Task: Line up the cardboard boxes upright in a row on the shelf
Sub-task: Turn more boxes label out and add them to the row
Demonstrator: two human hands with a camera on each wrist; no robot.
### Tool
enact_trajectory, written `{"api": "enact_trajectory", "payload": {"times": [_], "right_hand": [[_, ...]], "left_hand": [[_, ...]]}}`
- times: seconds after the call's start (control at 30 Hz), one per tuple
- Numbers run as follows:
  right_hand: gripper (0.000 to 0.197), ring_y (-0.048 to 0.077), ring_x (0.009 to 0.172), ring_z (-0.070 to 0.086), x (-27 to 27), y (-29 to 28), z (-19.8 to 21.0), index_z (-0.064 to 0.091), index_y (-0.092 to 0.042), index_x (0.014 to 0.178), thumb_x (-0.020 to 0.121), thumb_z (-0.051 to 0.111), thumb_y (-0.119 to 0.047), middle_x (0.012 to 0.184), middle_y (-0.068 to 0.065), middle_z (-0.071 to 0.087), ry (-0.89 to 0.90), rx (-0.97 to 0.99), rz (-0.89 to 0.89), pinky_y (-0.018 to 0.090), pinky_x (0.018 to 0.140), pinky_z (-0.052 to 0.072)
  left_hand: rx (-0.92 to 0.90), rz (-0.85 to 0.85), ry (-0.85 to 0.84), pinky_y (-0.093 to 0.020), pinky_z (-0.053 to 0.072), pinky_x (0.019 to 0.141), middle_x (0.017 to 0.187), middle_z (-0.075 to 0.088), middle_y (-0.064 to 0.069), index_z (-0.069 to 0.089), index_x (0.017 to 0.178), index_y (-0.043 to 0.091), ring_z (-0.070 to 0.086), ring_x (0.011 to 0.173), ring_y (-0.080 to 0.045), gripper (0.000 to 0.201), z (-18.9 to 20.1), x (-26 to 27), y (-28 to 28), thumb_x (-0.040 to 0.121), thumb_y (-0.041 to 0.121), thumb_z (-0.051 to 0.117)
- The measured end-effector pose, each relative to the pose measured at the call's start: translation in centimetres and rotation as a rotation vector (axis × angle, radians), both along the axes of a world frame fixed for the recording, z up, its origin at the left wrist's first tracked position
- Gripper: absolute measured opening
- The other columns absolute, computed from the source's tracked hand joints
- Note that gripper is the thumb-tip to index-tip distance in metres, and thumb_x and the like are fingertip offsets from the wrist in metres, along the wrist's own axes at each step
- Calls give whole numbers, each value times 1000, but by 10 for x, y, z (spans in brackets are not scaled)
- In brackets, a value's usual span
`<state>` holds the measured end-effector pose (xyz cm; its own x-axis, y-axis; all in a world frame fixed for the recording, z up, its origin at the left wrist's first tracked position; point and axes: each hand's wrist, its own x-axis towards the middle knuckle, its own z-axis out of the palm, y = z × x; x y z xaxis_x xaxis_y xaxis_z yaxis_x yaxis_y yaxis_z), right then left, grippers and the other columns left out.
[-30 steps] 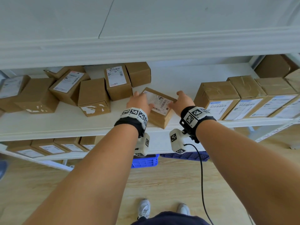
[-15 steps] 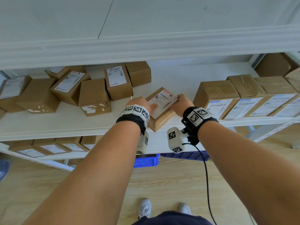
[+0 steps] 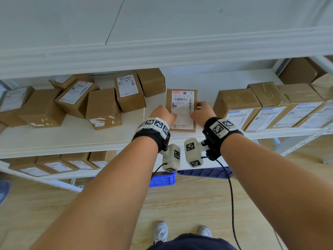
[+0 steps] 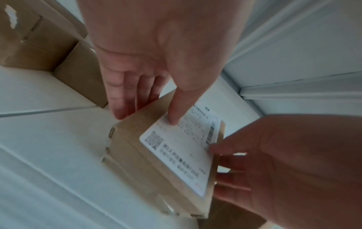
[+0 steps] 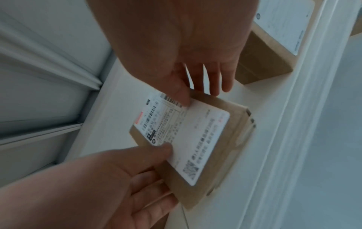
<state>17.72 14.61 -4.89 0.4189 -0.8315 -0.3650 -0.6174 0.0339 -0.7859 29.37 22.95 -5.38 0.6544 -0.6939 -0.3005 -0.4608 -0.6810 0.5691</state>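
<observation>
We hold a labelled cardboard box [image 3: 182,110] between both hands over the middle of the white shelf [image 3: 72,136], its white shipping label [image 3: 182,109] facing up toward us; the head view does not settle whether its underside touches the shelf board. Our left hand [image 3: 163,114] grips the box's left side, thumb lying on the label and fingers [image 4: 125,99] running down the side wall, as the left wrist view shows. Our right hand [image 3: 201,112] grips the opposite side the same way, thumb on the label near the barcode and fingers [image 5: 215,77] over the far edge. To the left of the held box a loose cluster of boxes [image 3: 75,103] sits at mixed angles, some tilted against one another, one of them with torn white patches [image 3: 102,121] on its front. To the right, well apart from our hands by a strip of bare shelf, a row of boxes [image 3: 270,107] stands side by side with labels facing the shelf's front edge. A lower shelf [image 3: 54,166] carries more labelled boxes, and a blue crate [image 3: 162,179] sits beneath it on the wooden floor [image 3: 189,204], where our white shoes [image 3: 161,231] show
</observation>
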Motion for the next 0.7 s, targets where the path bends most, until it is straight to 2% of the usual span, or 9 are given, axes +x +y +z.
{"api": "enact_trajectory", "payload": {"times": [0.07,0.13,0.23,0.33,0.4,0.47,0.53,0.6,0.7], "right_hand": [[47,17,89,57,-3,-2,8,39,-13,135,90,48,-3,115,4,61,-68,-50,-42,26,72,48],[47,18,88,60,-5,-5,11,40,-15,133,88,50,-4,112,5,62,-78,-87,-59,27,70,48],[43,17,86,58,-11,-4,8,42,-13,131,89,50,-4,115,7,61,-57,-72,-46,25,66,45],[36,17,86,55,-18,-1,1,43,-10,125,90,50,-7,108,6,58,-21,-39,-49,24,65,43],[34,18,84,54,-22,0,0,42,-10,125,91,47,-8,106,7,57,-2,-47,-52,26,64,43],[41,20,88,55,-24,-1,4,40,-11,132,91,43,-4,116,10,57,-1,-82,-53,27,65,43],[48,21,96,56,-26,-2,10,38,-12,136,91,42,0,129,11,53,-16,-148,-52,27,71,43],[51,21,107,56,-28,-5,19,40,-13,137,89,42,3,134,9,50,-38,-232,-49,25,79,42],[54,21,113,55,-34,-10,32,46,-13,134,85,40,8,132,8,50,-58,-373,-47,23,82,42]], "left_hand": [[-64,61,-18,-26,42,54,94,67,-6,59,107,7,60,72,-21,28,4,-3,-2,87,25,59],[-97,107,-25,-31,42,62,95,61,-6,48,118,5,60,81,-25,33,6,-8,-2,89,18,56],[-93,121,46,-34,41,67,89,51,-8,39,124,3,56,82,-28,35,4,-16,2,91,8,49],[-84,167,132,-34,39,72,86,50,-9,35,132,-1,52,83,-26,39,2,-19,1,93,2,41],[-134,209,149,-33,39,77,104,57,-14,35,134,-1,57,97,-31,39,7,-18,0,96,3,38],[-223,236,121,-30,39,77,121,57,-16,38,136,2,58,105,-30,38,16,-18,1,98,3,35],[-325,240,83,-24,40,69,120,57,-11,41,135,7,57,85,-19,37,23,-17,1,99,5,32],[-390,239,94,-25,40,60,122,55,-7,42,136,12,50,67,-11,37,28,-19,-1,100,11,32],[-341,159,111,-25,42,64,144,43,-8,30,148,22,53,72,-12,47,26,-27,-6,101,26,37]]}}
